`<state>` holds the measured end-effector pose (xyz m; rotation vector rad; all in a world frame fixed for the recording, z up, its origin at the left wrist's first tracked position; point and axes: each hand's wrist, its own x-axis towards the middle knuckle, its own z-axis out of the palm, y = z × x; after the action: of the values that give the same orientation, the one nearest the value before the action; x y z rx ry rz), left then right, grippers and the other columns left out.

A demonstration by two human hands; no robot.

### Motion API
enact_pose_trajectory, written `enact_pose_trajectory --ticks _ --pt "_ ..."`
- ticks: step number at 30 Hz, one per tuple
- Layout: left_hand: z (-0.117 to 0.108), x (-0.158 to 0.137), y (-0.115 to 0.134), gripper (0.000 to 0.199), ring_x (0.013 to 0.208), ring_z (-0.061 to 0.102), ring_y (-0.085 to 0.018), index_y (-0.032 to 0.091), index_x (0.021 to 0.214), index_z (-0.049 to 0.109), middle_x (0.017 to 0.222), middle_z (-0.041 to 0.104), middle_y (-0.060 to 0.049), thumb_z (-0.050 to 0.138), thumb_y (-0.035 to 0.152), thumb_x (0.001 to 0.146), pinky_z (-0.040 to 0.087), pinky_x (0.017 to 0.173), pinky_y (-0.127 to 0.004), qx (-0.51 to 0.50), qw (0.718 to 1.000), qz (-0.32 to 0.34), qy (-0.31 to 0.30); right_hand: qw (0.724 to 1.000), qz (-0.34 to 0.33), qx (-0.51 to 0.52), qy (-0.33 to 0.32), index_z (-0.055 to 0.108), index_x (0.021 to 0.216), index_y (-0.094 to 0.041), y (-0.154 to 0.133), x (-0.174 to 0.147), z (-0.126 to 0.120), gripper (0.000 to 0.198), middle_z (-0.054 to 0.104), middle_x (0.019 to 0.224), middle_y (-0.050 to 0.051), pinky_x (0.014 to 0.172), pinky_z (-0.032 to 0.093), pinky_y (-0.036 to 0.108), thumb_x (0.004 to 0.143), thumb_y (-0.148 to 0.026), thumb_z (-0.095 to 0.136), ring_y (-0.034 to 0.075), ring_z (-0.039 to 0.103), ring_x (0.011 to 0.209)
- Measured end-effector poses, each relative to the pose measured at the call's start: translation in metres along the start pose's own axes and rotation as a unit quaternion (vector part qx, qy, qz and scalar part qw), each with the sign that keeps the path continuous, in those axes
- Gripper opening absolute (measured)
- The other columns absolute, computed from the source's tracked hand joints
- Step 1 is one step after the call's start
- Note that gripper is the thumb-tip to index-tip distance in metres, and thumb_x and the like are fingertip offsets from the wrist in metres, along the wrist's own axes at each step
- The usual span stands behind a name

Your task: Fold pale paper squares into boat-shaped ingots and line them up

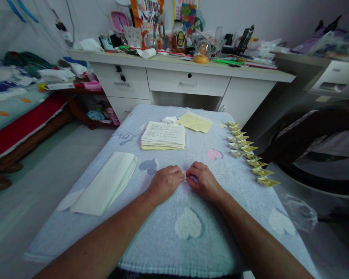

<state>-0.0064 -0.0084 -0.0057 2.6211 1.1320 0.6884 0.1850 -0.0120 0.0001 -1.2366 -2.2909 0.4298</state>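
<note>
- Pinching a small pale piece [185, 178], probably paper, with left hand [168, 179] and right hand [203, 179], on the near side of the paper stack [163, 135].
- Seemingly folding or creasing; calling for steady, even pressure.

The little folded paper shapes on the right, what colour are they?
The paper shapes are mostly yellow, some whiter; the head view shows them best.

A white desk [212, 86] stands before a pale wall [235, 15], floor [26, 213] grey.
</note>
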Motion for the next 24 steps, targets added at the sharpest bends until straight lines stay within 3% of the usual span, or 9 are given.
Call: enact_pose_trajectory --ticks 6,24 --pt "-0.0017 0.0007 0.0039 0.012 0.081 0.058 -0.015 0.018 0.080 0.063 0.082 0.061 -0.002 0.055 0.020 0.090 0.046 0.074 -0.026 -0.033 0.998 -0.061 0.003 1.000 0.010 0.008 -0.007 0.067 0.080 -0.018 0.0012 0.0011 -0.0007 0.007 0.059 0.080 0.003 0.074 0.036 0.029 0.083 -0.014 0.062 0.017 0.054 0.081" --pt "-0.0061 0.0044 0.0001 0.015 0.078 0.057 -0.016 0.018 0.074 0.062 0.076 0.059 -0.001 0.056 0.021 0.087 0.040 0.071 -0.026 -0.045 0.992 -0.116 -0.023 0.993 0.090 -0.050 -0.057 0.067 0.080 -0.017 -0.0085 0.0087 -0.0072 0.012 0.061 0.083 0.004 0.075 0.031 0.030 0.087 -0.017 0.057 0.018 0.050 0.083"
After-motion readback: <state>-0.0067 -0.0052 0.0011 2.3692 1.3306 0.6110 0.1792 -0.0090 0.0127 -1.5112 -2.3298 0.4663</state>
